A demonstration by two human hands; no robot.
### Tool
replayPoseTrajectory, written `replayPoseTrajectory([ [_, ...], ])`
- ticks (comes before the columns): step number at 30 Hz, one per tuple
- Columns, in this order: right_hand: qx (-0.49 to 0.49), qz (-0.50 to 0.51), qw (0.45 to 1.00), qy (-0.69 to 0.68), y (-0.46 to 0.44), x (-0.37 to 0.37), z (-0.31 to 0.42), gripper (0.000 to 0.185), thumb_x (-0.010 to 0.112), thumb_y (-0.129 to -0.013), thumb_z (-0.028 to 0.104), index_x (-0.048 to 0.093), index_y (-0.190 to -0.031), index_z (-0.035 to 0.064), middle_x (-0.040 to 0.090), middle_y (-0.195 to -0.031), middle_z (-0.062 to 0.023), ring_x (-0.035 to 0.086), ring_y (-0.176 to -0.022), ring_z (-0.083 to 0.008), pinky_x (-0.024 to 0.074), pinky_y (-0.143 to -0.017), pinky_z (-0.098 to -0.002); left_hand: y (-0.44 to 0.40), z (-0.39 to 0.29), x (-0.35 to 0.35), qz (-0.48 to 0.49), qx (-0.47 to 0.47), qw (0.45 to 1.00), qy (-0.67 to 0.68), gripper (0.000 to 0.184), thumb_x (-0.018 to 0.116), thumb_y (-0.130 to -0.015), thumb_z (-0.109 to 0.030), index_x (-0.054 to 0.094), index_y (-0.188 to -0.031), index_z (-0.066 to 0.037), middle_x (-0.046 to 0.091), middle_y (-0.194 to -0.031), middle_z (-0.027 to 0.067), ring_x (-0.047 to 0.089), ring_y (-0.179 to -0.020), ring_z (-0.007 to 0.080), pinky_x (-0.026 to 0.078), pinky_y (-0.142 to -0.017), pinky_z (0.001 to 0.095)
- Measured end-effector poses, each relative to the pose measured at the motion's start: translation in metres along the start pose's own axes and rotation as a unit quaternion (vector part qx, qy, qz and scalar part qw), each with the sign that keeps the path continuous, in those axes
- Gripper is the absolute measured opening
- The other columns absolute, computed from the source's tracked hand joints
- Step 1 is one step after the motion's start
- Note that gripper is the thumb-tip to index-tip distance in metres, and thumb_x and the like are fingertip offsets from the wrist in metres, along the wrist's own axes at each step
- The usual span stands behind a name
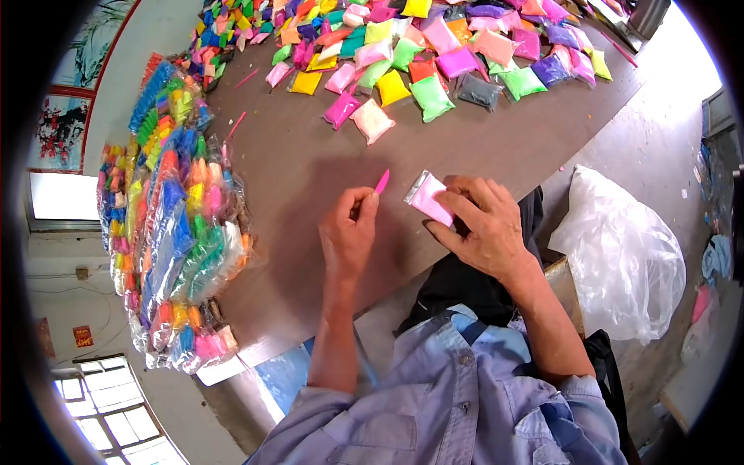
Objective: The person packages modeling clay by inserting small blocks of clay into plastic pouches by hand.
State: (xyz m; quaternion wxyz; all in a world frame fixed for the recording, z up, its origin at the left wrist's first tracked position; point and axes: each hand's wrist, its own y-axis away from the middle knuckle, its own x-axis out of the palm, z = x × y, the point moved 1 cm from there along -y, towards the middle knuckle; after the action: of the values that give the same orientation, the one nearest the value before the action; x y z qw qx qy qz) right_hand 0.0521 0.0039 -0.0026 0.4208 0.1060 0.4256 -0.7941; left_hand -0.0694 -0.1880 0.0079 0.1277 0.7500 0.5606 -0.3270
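We see the left hand (349,229) pinching a pink stick (383,181), the right hand (490,226) pinching a pink packet (431,199) mid-frame over the worktop (287,139); loose fingertips could drop the stick, hard squeezing could split the packet.

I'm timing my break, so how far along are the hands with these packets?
Probably done: the bagged packets heaped at the table's left. In hand: the left hand pinches a pink stick; the right hand holds a pink packet. Possibly left: the loose packets across the far side, though I can't tell whether they're finished.
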Motion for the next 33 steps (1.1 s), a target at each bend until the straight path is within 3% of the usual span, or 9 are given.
replayPoseTrajectory([
  [7, 0.067, -0.064, 0.993, 0.067, -0.009, -0.021, -0.018, 0.026, 0.084, -0.074, 0.021, 0.073, -0.093, 0.0082, 0.069, -0.1, -0.0079, 0.067, -0.089, -0.0288, 0.0534, -0.078, -0.0402, -0.004, -0.015, 0.008, 0.046, 0.061, 0.996, -0.036, 0.013, 0.071, -0.095, -0.01, 0.072, -0.103, -0.001, 0.067, -0.079, 0.0076, 0.059, -0.068, 0.0104, 0.049, -0.063, 0.0274],
  [9, 0.124, -0.097, 0.986, 0.05, -0.011, -0.032, -0.027, 0.026, 0.084, -0.076, 0.017, 0.074, -0.097, 0.0045, 0.069, -0.1, -0.0106, 0.067, -0.086, -0.0283, 0.0542, -0.074, -0.0383, 0.014, -0.032, 0.023, 0.109, 0.091, 0.989, -0.031, 0.008, 0.066, -0.094, -0.01, 0.07, -0.098, -0.004, 0.069, -0.086, 0.0137, 0.067, -0.074, 0.0331, 0.053, -0.066, 0.0426],
  [11, 0.151, -0.122, 0.981, 0.012, -0.011, -0.04, -0.037, 0.026, 0.084, -0.079, 0.015, 0.074, -0.099, 0.0032, 0.069, -0.103, -0.0113, 0.067, -0.084, -0.0272, 0.0538, -0.072, -0.0361, 0.037, -0.055, 0.043, 0.152, 0.247, 0.957, -0.025, 0.007, 0.063, -0.095, -0.01, 0.067, -0.097, -0.005, 0.067, -0.089, 0.0154, 0.067, -0.079, 0.0385, 0.054, -0.068, 0.0462],
  [17, 0.289, -0.091, 0.937, -0.172, -0.01, -0.068, -0.053, 0.02, 0.079, -0.086, 0.011, 0.073, -0.102, -0.0002, 0.068, -0.1, -0.0034, 0.065, -0.084, -0.0073, 0.048, -0.069, -0.0228, 0.085, -0.099, 0.076, 0.364, 0.193, 0.902, 0.13, 0.008, 0.071, -0.09, -0.009, 0.073, -0.097, -0.005, 0.068, -0.088, 0.0142, 0.068, -0.08, 0.0348, 0.054, -0.07, 0.0419],
  [21, 0.327, -0.118, 0.902, -0.256, -0.007, -0.079, -0.054, 0.02, 0.078, -0.086, 0.01, 0.073, -0.102, -0.0007, 0.068, -0.1, -0.0055, 0.062, -0.076, -0.0092, 0.0481, -0.067, -0.0232, 0.067, -0.081, 0.053, 0.245, 0.085, 0.96, 0.108, 0.011, 0.074, -0.09, -0.005, 0.074, -0.1, -0.003, 0.072, -0.087, 0.0103, 0.068, -0.076, 0.0182, 0.053, -0.067, 0.032],
  [23, 0.207, -0.084, 0.969, -0.108, -0.008, -0.074, -0.045, 0.02, 0.079, -0.085, 0.009, 0.073, -0.102, -0.0007, 0.067, -0.099, -0.0061, 0.063, -0.076, -0.01, 0.0494, -0.068, -0.0232, 0.059, -0.066, 0.035, 0.2, 0.025, 0.967, 0.157, 0.012, 0.074, -0.089, -0.004, 0.074, -0.101, -0.002, 0.073, -0.085, 0.0094, 0.067, -0.073, 0.0163, 0.052, -0.065, 0.0315],
  [26, 0.222, -0.095, 0.96, -0.143, -0.011, -0.056, -0.028, 0.021, 0.08, -0.083, 0.009, 0.074, -0.101, 0.0, 0.067, -0.098, -0.0061, 0.059, -0.074, -0.0091, 0.0477, -0.066, -0.0235, 0.053, -0.073, 0.016, 0.137, -0.003, 0.988, 0.068, 0.011, 0.071, -0.09, -0.004, 0.071, -0.101, -0.004, 0.072, -0.095, 0.0128, 0.069, -0.081, 0.0317, 0.054, -0.071, 0.0382],
  [30, 0.276, -0.133, 0.932, -0.192, -0.006, -0.05, -0.037, 0.02, 0.08, -0.085, 0.01, 0.074, -0.102, 0.0009, 0.067, -0.098, -0.0046, 0.057, -0.073, -0.0077, 0.0455, -0.065, -0.0226, 0.06, -0.049, 0.041, 0.095, 0.128, 0.987, -0.032, 0.01, 0.067, -0.091, -0.004, 0.069, -0.101, -0.007, 0.07, -0.092, 0.0115, 0.068, -0.078, 0.0356, 0.054, -0.064, 0.0424],
  [33, 0.3, -0.126, 0.92, -0.221, -0.002, -0.053, -0.047, 0.019, 0.08, -0.086, 0.009, 0.074, -0.102, 0.0006, 0.067, -0.099, -0.0025, 0.056, -0.072, -0.0064, 0.044, -0.064, -0.0221, 0.086, -0.074, 0.065, 0.238, 0.187, 0.953, -0.024, 0.012, 0.069, -0.089, -0.004, 0.07, -0.101, -0.006, 0.066, -0.087, 0.0127, 0.067, -0.078, 0.0296, 0.053, -0.065, 0.04],
])
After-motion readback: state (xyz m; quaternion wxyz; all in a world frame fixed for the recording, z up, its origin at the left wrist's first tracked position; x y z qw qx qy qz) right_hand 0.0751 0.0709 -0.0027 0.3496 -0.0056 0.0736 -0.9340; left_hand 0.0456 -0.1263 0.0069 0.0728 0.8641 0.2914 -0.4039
